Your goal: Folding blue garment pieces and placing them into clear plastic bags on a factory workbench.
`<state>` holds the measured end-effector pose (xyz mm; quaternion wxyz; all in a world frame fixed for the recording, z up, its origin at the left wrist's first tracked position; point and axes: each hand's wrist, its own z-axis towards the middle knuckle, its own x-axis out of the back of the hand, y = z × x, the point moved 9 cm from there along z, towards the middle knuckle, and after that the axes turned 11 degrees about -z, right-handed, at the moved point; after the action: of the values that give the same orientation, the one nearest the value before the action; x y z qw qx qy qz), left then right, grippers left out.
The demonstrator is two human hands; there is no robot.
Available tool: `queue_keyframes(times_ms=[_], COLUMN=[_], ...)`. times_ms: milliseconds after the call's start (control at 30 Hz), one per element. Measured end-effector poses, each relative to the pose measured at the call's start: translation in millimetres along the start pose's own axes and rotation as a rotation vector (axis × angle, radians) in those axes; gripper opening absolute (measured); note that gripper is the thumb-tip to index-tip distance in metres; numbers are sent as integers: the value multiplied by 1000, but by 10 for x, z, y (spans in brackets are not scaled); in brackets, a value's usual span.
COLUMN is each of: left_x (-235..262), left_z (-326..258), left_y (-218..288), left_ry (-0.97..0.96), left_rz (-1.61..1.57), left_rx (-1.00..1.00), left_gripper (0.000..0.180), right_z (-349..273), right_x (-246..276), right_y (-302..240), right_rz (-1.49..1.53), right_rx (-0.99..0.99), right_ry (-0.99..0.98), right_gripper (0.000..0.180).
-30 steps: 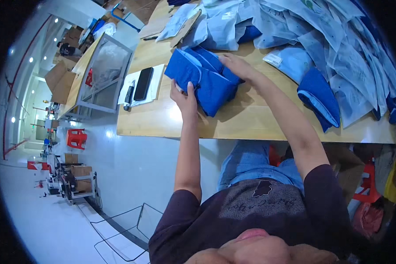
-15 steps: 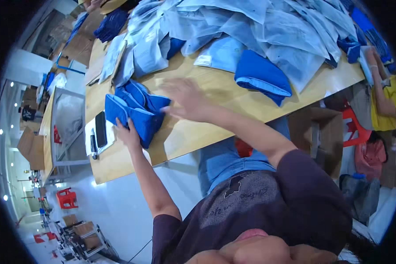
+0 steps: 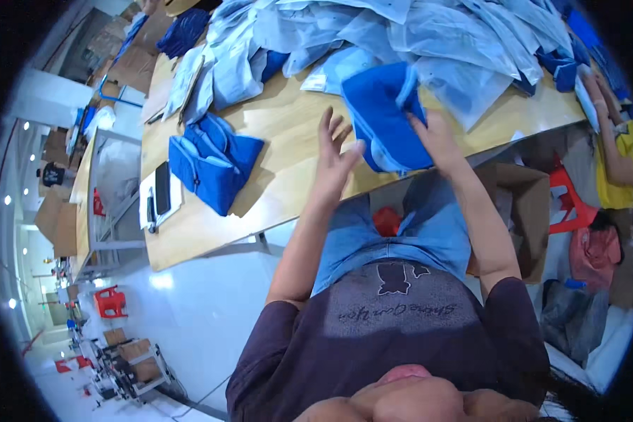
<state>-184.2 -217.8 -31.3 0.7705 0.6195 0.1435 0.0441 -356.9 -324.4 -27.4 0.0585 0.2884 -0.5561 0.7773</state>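
A folded blue cloth item (image 3: 385, 112) with a light-blue lining is held up over the table's near edge. My right hand (image 3: 439, 143) grips its right side, thumb on the near face. To its left, my left hand (image 3: 336, 151) is open with fingers spread and the thumb close to the cloth; whether the thumb touches it I cannot tell. More folded blue cloth (image 3: 214, 165) with light-blue edging lies on the left part of the wooden table (image 3: 288, 126). The exact kind of garment or cover does not show.
Frosted plastic bags (image 3: 373, 32) are heaped along the table's far side. A black phone (image 3: 162, 188) and a dark pen (image 3: 150, 211) lie on white paper at the left. An open cardboard box (image 3: 524, 211) stands below right. Another person's arm (image 3: 608, 151) shows at the right.
My left hand has let go of the blue cloth at the left and moved right. My right hand has swung right, taken the other folded blue cloth and lifted it off the table.
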Motion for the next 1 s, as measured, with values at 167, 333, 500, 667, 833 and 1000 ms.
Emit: queue_keyframes(times_ms=[167,333,500,667,833,1000], left_x=[-225,-112,461,763,1472,1378], left_z=[-236,-321,-193,6,-371,-919], left_y=[166,90,367,211,46,54], left_ry=[36,-73,-329,-408,51,459], left_rz=[352,412,208,661,730,704], left_rx=[-251,-323,119,291,213,42], left_gripper=[96,87,65,58,59,73], right_z=[-165,-152,89,422,-187,-300], right_x=[-278,-487,162,311,-538,-1134], right_y=[-283,-346,-412,-56,-735,-915], right_rz=[36,447,137,-958,-512,-557], right_rx=[14,-95,176,449,623,724], right_ry=[-79,-266,-450,31,-86,-30], right_gripper=[22,28,39,31,36,30])
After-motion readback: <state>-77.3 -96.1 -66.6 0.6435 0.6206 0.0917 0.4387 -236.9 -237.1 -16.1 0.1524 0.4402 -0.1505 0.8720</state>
